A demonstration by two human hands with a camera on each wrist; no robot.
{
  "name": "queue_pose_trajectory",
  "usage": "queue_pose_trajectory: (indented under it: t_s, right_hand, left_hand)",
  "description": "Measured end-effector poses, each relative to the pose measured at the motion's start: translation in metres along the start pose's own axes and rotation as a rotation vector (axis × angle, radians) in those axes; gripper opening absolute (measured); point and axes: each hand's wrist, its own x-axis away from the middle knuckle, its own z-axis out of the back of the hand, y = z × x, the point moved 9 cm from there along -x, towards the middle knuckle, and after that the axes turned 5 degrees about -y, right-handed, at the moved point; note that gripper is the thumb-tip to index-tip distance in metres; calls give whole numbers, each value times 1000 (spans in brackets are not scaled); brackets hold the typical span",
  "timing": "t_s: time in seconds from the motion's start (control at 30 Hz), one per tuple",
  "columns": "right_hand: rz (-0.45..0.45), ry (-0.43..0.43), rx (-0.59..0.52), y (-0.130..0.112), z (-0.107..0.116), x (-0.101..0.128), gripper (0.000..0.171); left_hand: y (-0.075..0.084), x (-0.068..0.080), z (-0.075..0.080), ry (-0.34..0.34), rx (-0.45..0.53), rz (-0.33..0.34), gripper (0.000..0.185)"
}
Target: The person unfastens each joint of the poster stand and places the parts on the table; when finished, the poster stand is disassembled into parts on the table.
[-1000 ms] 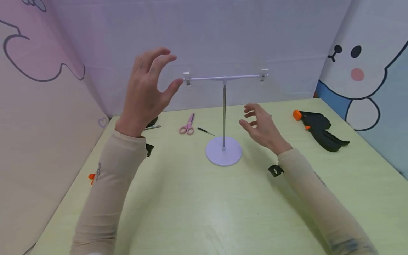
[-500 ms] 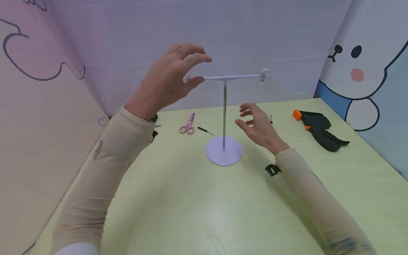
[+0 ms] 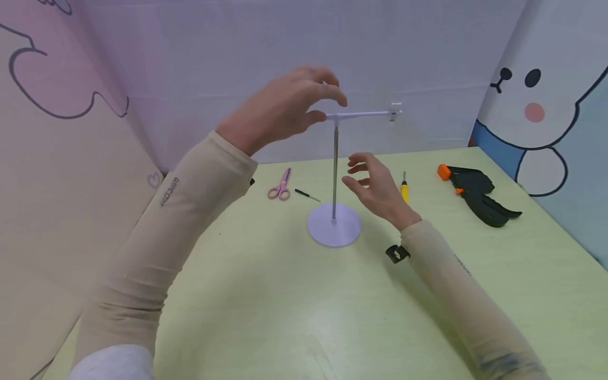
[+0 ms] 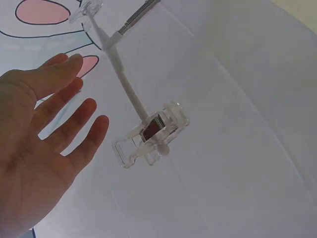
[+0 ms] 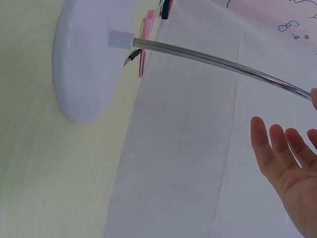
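A display stand with a round white base (image 3: 334, 226), a metal pole (image 3: 335, 169) and a white crossbar (image 3: 363, 114) stands mid-table. My left hand (image 3: 296, 103) is raised near the top of the pole, fingers loosely bent, and hides the crossbar's left half in the head view. In the left wrist view that hand (image 4: 54, 129) holds nothing, and a clear plastic clip (image 4: 151, 134) sits on the bar beside it. Lower down, my right hand (image 3: 375, 186) hovers just right of the pole with relaxed fingers. The right wrist view shows its palm (image 5: 297, 191) bare.
Pink scissors (image 3: 280, 186) and a small black-handled screwdriver (image 3: 307, 195) lie left of the pole. A yellow-handled screwdriver (image 3: 404, 190) is behind my right hand. Farther right lies a black clamp with orange parts (image 3: 480, 192). Cartoon-printed walls enclose the table (image 3: 285, 316).
My left hand has moved right along the crossbar to near the pole's top. My right hand has shifted slightly left toward the pole, uncovering the yellow screwdriver.
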Motion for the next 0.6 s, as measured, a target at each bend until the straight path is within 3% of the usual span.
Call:
queue_pose_trajectory:
  t_s: [0.3, 0.6]
  right_hand:
    - [-2, -6, -33, -1, -6, -4, 42]
    - [37, 4, -32, -6, -12, -7, 39]
  left_hand:
    - [-2, -15, -13, -130, -29, 54, 34]
    - [0, -25, -19, -185, -33, 43, 33]
